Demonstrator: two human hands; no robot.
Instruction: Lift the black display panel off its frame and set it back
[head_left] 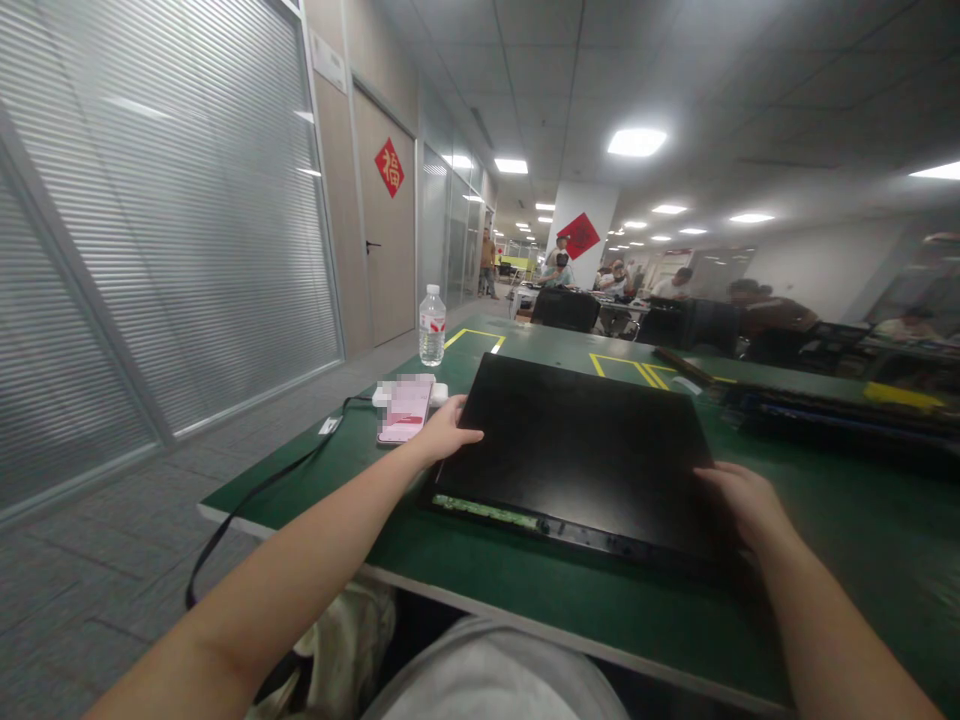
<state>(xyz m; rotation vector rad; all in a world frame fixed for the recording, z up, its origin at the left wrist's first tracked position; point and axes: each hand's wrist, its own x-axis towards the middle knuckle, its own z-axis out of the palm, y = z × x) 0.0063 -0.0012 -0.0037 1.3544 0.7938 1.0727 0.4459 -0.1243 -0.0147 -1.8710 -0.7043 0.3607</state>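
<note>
A large flat black panel [577, 450] lies on the green table [847, 540] in front of me, with a thin green strip and small parts showing along its near edge. My left hand [444, 430] grips the panel's left edge, thumb on top and fingers curled under. My right hand [739, 498] rests on the panel's near right corner, its fingers wrapped over the edge.
A phone [406, 408] with a cable lies left of the panel, and a water bottle [432, 325] stands behind it. More dark flat panels [825, 405] lie at the right. People sit and stand at desks in the background. A glass wall runs along the left.
</note>
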